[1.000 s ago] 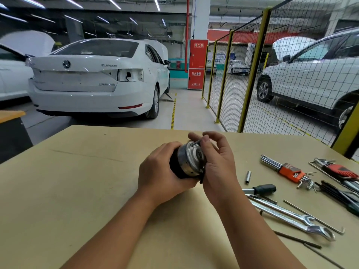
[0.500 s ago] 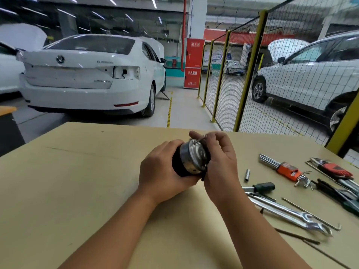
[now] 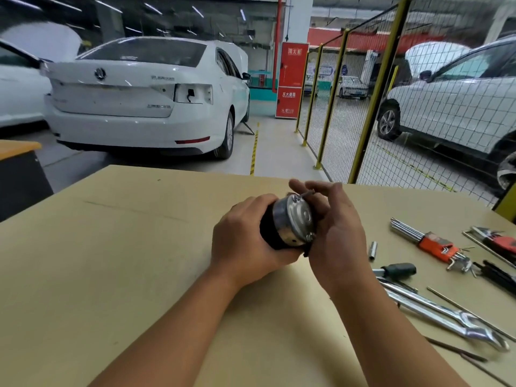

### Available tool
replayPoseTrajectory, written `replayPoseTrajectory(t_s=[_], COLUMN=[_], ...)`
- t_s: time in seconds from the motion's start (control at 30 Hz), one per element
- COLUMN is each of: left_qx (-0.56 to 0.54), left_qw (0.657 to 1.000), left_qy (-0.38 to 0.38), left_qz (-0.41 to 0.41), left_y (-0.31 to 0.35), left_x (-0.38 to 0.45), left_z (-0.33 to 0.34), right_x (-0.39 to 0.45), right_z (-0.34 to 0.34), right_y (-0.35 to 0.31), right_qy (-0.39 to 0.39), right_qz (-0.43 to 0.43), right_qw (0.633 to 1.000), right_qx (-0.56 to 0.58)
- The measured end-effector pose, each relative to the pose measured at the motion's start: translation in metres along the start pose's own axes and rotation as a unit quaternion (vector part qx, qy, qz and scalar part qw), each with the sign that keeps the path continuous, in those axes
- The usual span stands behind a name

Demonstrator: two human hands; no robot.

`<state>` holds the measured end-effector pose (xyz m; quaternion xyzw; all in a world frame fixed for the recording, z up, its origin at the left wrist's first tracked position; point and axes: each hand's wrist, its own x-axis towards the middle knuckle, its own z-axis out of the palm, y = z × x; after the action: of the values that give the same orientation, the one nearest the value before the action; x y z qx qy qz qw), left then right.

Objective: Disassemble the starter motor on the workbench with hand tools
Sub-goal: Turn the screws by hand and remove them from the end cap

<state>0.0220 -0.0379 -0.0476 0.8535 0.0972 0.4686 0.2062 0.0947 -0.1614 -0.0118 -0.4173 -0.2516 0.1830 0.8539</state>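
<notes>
At the centre of the frame, just above the tabletop (image 3: 117, 247), we are looking at the starter motor (image 3: 290, 223) lying on its side between two hands. We are seeing the left hand (image 3: 245, 236) wrapping curled fingers round the dark body, while the right hand (image 3: 337, 233) is cupping the shiny metal end cap, its fingers (image 3: 315, 188) bending over the upper rim near what looks like a short wire. We are judging this a dense, rigid lump of steel: heavy for its bulk, unlikely to flex, and slick on the polished cap, so the matt dark body is offering the surer hold while the cap is being worked. Toward the right of the frame, a hex key set (image 3: 435, 244), a screwdriver (image 3: 396, 269) and spanners (image 3: 446, 317) are lying untouched. We are finding much hidden: the far end of the motor behind the left hand, whatever the right fingertips are pinching, and the cap's fasteners, which are too small to make out.
</notes>
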Motion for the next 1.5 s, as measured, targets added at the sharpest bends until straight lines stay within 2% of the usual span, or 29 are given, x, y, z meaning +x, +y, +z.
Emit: replayPoseTrajectory(t_s=[0.33,0.57,0.77,0.93,1.1,1.5], left_qx=[-0.001,-0.005,0.001,0.006,0.003,-0.012], left_qw=[1.000,1.000,1.000,1.000,1.000,1.000], left_qy=[-0.005,0.004,-0.006,-0.007,-0.010,-0.006], left_qz=[0.009,0.021,0.013,0.006,0.007,0.005], left_y=[-0.003,-0.003,-0.003,-0.003,0.001,0.001], left_x=[0.001,0.001,0.001,0.001,0.001,0.001], left_z=[0.000,0.000,-0.001,0.000,-0.002,-0.002], right_x=[-0.002,-0.001,-0.002,-0.002,-0.001,0.005], right_z=[0.001,-0.001,-0.002,-0.001,-0.004,-0.007], right_y=[0.005,0.004,0.003,0.007,0.004,0.006], right_qy=[0.003,-0.005,-0.019,-0.001,-0.016,0.003], right_qz=[-0.036,-0.012,-0.022,-0.036,-0.016,-0.002], right_qw=[0.999,1.000,0.999,0.998,1.000,1.000], right_qx=[-0.024,-0.011,-0.020,-0.052,-0.001,0.004])
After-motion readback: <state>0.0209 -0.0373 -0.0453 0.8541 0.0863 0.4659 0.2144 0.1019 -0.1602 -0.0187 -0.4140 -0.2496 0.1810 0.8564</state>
